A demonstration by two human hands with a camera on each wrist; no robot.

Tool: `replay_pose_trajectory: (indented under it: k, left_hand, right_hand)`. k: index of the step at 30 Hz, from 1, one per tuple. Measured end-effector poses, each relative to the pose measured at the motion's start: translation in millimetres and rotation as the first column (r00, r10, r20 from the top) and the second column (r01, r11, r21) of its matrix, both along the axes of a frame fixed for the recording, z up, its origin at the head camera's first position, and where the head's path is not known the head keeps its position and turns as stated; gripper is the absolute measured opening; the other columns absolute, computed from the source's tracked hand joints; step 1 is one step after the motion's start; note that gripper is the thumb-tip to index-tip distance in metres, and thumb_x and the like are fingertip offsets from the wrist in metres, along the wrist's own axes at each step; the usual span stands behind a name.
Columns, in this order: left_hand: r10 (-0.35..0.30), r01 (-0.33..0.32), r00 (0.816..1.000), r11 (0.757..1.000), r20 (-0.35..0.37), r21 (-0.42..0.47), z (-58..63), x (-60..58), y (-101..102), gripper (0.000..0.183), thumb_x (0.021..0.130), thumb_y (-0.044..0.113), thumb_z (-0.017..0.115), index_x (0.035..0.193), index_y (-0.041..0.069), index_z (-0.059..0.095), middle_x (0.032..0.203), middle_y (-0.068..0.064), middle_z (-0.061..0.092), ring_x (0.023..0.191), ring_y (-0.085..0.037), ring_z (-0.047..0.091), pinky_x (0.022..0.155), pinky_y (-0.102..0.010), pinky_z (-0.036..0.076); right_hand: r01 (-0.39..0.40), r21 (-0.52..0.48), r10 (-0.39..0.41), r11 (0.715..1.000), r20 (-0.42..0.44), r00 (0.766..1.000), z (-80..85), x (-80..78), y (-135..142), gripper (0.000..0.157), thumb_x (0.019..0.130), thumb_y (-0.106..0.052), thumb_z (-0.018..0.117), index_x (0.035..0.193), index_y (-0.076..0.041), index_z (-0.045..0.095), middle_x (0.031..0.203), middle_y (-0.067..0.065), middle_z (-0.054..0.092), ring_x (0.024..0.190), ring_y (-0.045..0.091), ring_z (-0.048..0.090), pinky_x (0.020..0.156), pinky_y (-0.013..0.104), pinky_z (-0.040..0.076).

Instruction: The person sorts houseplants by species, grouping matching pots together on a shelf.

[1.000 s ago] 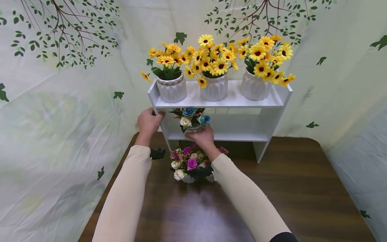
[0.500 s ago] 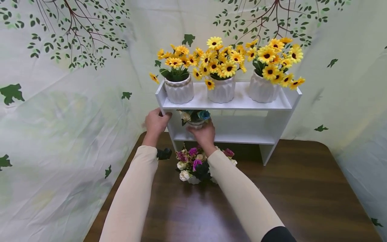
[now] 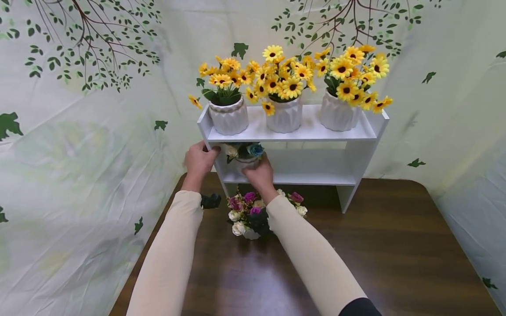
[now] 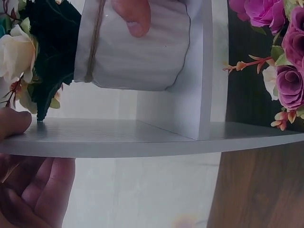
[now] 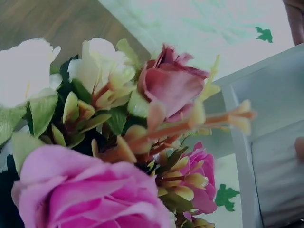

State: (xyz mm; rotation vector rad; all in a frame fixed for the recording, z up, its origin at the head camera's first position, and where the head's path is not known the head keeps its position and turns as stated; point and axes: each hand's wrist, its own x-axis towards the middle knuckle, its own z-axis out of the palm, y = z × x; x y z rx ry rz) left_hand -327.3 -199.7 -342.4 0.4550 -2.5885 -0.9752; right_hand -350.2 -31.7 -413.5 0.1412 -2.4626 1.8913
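A white shelf unit stands on the table. My left hand grips its left side panel, thumb on the inner face and fingers outside, as the left wrist view shows. My right hand holds a white flowerpot at the left end of the middle shelf. Twine circles the pot's rim, and blue and cream artificial roses rise from it, partly hidden under the top board. The pot's base is close to the middle board; whether it touches I cannot tell. Below my right forearm stand pots of pink and white roses.
Three white pots of yellow daisies line the top shelf, at left, middle and right. The brown table spreads out in front. Behind hangs a leaf-printed cloth.
My right hand has moved the rose pot deeper and further left into the middle shelf, so the top board covers more of its blooms. My left hand keeps its grip on the side panel.
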Motion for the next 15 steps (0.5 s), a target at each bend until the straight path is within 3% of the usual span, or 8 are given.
replay_pose_trajectory:
  k: [6, 10, 15]
  left_hand:
    - [-0.006, 0.006, 1.0, 1.0, 0.021, -0.001, -1.8, 3.6, 1, 0.032, 0.089, 0.031, 0.059, 0.102, 0.005, 0.07, 0.108, -0.018, 0.074, 0.099, -0.035, 0.07, 0.077, -0.045, 0.051]
    - [-0.007, 0.007, 1.0, 1.0, 0.018, 0.015, -1.0, 4.5, 3, 0.032, 0.089, 0.03, 0.06, 0.104, 0.004, 0.07, 0.108, -0.019, 0.074, 0.099, -0.036, 0.07, 0.078, -0.045, 0.052]
    - [0.004, -0.004, 1.0, 1.0, 0.0, 0.016, 0.9, 2.5, 1, 0.032, 0.088, 0.031, 0.061, 0.104, 0.004, 0.07, 0.107, -0.018, 0.074, 0.098, -0.035, 0.07, 0.078, -0.046, 0.052]
  right_hand:
    - [0.017, 0.042, -0.017, 0.999, 0.002, 1.0, -8.2, 6.1, 1, 0.09, 0.078, -0.021, 0.08, 0.153, -0.006, 0.033, 0.154, 0.016, 0.044, 0.143, 0.033, 0.043, 0.117, 0.042, 0.035]
    - [0.019, 0.073, -0.017, 0.997, -0.023, 1.0, -8.3, 6.5, 2, 0.091, 0.077, -0.022, 0.081, 0.152, -0.004, 0.034, 0.153, 0.017, 0.046, 0.141, 0.034, 0.045, 0.117, 0.043, 0.036]
    - [-0.081, 0.138, 0.079, 0.987, 0.015, 0.997, 1.3, 4.2, 5, 0.1, 0.078, -0.021, 0.08, 0.156, 0.001, 0.02, 0.154, 0.022, 0.042, 0.141, 0.037, 0.044, 0.115, 0.045, 0.038]
